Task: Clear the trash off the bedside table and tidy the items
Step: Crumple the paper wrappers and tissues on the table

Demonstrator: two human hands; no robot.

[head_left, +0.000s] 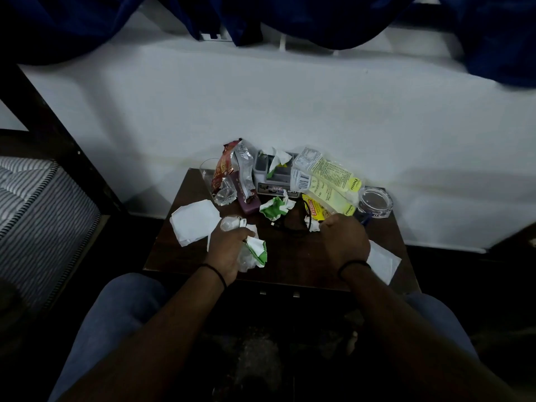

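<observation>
Item: bedside table (290, 256), dark wood, centre of the frame, set against a white wall.

Left hand (229, 250), lower centre-left: fingers curled round a wad of crumpled wrappers (251, 250), white, clear and green. The wad bulges out to the right of the fingers and pokes up above the knuckles; it sits over the front left part of the table top. Black band at the wrist.

Right hand (345, 242), lower centre-right: seen from the back, knuckles bent, fingertips turned down toward the table and hidden from view. Whether they grasp anything cannot be told. A small white scrap (313, 226) lies just beside the knuckles on the left; a yellow packet (314, 208) lies just above them.

Loose on the table, upper half:
- white paper sheet (193, 221), left edge, touching the left hand's wad;
- green-and-white crumpled paper (275, 207), between the two hands, further back;
- red and silver foil wrapper (229, 169), standing at the back left;
- purple object (250, 206) below the foil wrapper;
- pale yellow plastic bags (324, 177), back right;
- glass ashtray (374, 203), far right corner;
- grey box (275, 181) at the back centre, with crumpled paper in it;
- black cable (293, 227), centre;
- white paper (383, 262), front right, partly under the right wrist.

Left of the frame: striped mattress (37, 216). Top of the frame: blue curtain (319, 18).
</observation>
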